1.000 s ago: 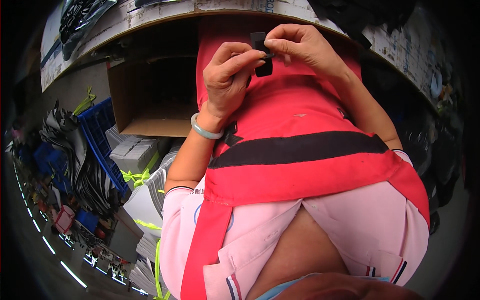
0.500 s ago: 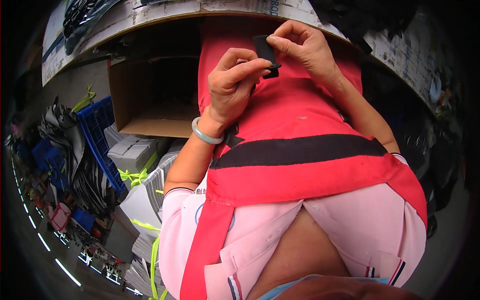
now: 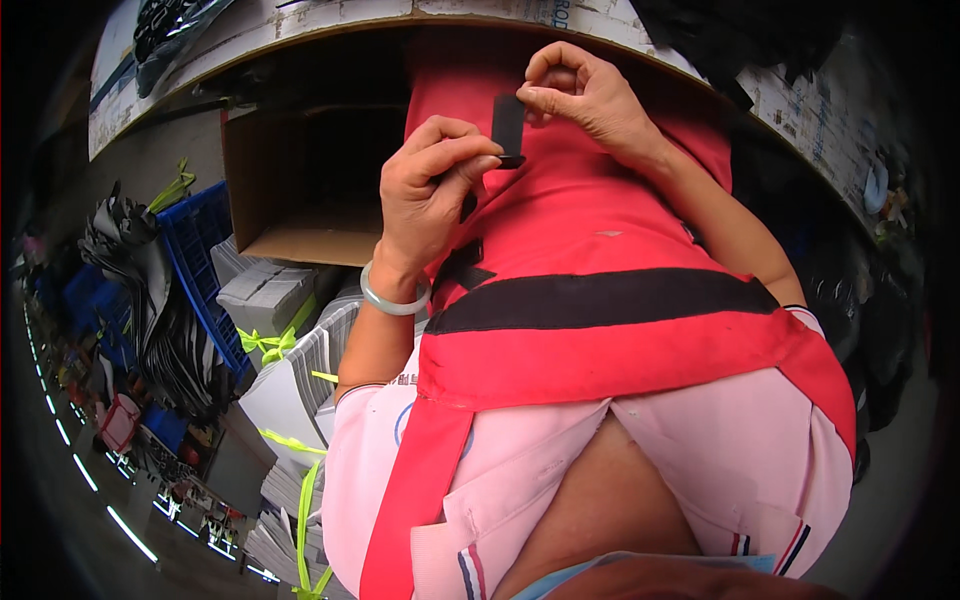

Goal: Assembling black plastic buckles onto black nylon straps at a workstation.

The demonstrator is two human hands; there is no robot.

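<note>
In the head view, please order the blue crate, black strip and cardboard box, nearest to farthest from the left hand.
1. Black strip: held in the left hand.
2. Cardboard box: left of the hand.
3. Blue crate: farther left, past the box.

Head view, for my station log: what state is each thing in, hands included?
Left hand: pinching the strip
Right hand: fingertips curled at the strip's upper end; grip unclear
Strip: held near its lower end
Bangle: worn on the left wrist
Apron: worn, pale mark on it
Box: open
Grey bundle: tied
Blue crate: tilted
</note>
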